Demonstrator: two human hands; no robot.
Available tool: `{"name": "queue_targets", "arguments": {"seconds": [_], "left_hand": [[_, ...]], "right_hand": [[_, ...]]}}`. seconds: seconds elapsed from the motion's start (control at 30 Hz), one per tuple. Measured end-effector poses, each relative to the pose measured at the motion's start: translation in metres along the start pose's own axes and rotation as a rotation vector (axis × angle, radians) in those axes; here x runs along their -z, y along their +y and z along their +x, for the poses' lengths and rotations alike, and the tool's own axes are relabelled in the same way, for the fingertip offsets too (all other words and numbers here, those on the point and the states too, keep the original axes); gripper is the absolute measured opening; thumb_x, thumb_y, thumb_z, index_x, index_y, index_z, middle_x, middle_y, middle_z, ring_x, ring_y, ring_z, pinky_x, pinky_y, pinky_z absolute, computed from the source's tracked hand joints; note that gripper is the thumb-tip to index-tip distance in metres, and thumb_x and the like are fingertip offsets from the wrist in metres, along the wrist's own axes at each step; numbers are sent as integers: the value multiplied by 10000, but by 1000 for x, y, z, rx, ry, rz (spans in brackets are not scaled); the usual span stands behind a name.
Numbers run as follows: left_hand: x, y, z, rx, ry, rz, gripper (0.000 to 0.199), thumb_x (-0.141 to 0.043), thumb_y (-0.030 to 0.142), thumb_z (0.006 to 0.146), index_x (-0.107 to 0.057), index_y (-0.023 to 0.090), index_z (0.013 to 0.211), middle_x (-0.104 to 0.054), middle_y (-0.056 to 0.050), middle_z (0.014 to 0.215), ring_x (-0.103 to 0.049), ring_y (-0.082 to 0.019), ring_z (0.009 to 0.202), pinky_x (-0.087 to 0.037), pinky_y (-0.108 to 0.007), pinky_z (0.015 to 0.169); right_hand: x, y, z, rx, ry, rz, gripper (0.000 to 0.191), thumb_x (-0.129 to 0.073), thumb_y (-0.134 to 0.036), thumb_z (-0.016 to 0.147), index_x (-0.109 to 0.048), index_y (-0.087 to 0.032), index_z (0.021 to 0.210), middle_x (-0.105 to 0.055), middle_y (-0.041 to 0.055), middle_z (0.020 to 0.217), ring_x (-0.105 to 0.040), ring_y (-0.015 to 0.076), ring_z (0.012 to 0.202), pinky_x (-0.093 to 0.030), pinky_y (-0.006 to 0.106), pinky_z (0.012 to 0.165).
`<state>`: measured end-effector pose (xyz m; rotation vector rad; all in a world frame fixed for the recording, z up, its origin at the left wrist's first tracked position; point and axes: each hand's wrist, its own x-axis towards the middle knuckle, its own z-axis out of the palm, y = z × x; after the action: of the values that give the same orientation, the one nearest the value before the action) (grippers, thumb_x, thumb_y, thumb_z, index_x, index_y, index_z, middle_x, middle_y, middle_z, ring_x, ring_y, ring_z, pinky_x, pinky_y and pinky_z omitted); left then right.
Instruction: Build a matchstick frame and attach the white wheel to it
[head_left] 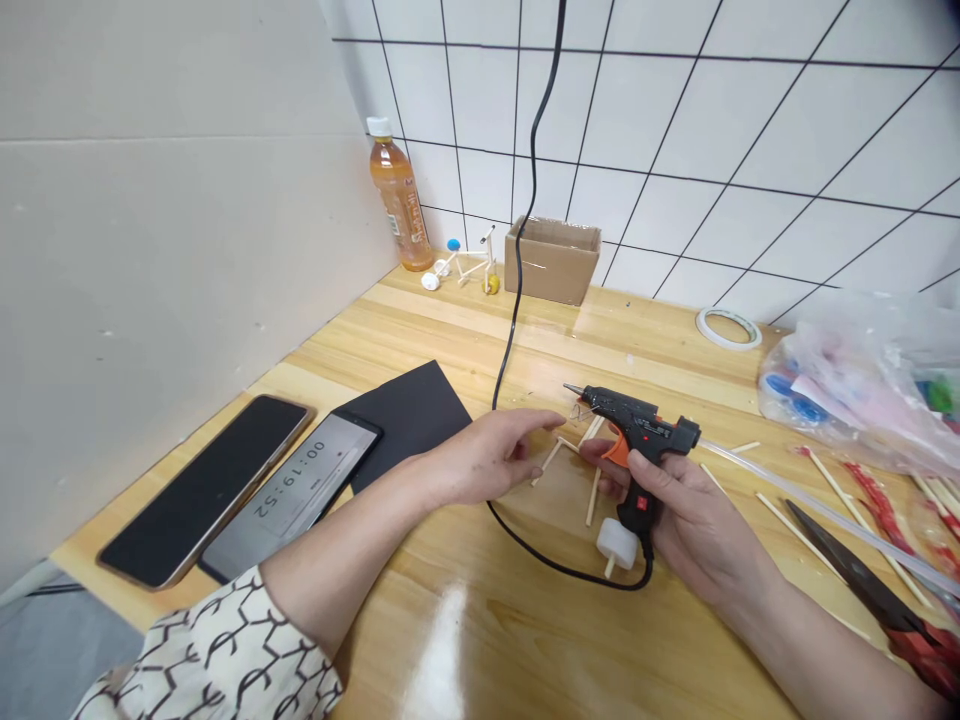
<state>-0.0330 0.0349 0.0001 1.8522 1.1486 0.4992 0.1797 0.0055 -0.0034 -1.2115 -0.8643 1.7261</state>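
My right hand (675, 495) is wrapped round the handle of a black glue gun (634, 420) with an orange trigger; its nozzle points left and a clear glue stick (757, 472) comes out of its back. My left hand (495, 455) hovers left of the nozzle, its thumb and fingers apart with nothing between them. Under and between the hands lie thin wooden sticks (592, 497), some joined at an angle. A white round cap (616, 543) with a short stick through it sits below the gun's handle.
A black cable (514, 320) hangs down and loops to the gun. Behind stand a bottle (401, 205), a small stick bicycle (469, 265) and a cardboard box (553, 262). Two phones (206, 490) (296, 495) and black card (412, 415) lie left; tape (727, 328), plastic bag (847, 380) and scissors (855, 575) right.
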Motion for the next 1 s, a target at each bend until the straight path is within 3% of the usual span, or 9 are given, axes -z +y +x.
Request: {"name": "queue_targets", "arguments": {"seconds": [0.2, 0.3, 0.4, 0.67, 1.0], "left_hand": [[1, -3, 2, -9, 112, 44, 435, -522, 121, 759, -534, 154, 1193, -629, -36, 898, -487, -98, 645, -426, -226, 616], [0, -1, 0, -29, 92, 46, 446, -497, 118, 778, -513, 159, 1221, -642, -53, 994, -505, -91, 647, -439, -228, 631], [-1, 3, -5, -63, 61, 124, 453, -474, 128, 803, -497, 173, 1253, -661, -43, 906, -545, -110, 669, -453, -251, 669], [-1, 4, -14, -237, 69, 228, 437, -444, 138, 828, -476, 164, 1263, -658, -82, 1043, -608, -164, 898, -468, -301, 815], [-3, 5, -13, -222, 56, 222, 451, -471, 109, 809, -488, 189, 1252, -655, -58, 1063, -603, -160, 930, -465, -280, 822]], "right_hand": [[2, 1, 1, 2, -2, -4, 256, -649, -344, 773, -693, -185, 969, -634, 48, 894, -517, 159, 778, -419, 268, 696], [2, 1, 0, 3, 1, -11, 257, -653, -350, 769, -696, -179, 957, -632, 49, 896, -519, 161, 787, -416, 267, 704], [1, 0, 0, 1, -10, -1, 246, -651, -348, 771, -696, -180, 945, -622, 41, 840, -517, 160, 786, -414, 255, 677], [0, 0, 1, 3, -3, 12, 240, -658, -351, 765, -699, -177, 926, -623, 40, 832, -497, 146, 743, -408, 246, 649], [0, -1, -1, 2, 0, 4, 255, -665, -364, 758, -703, -182, 935, -639, 41, 866, -471, 130, 708, -396, 235, 627]]}}
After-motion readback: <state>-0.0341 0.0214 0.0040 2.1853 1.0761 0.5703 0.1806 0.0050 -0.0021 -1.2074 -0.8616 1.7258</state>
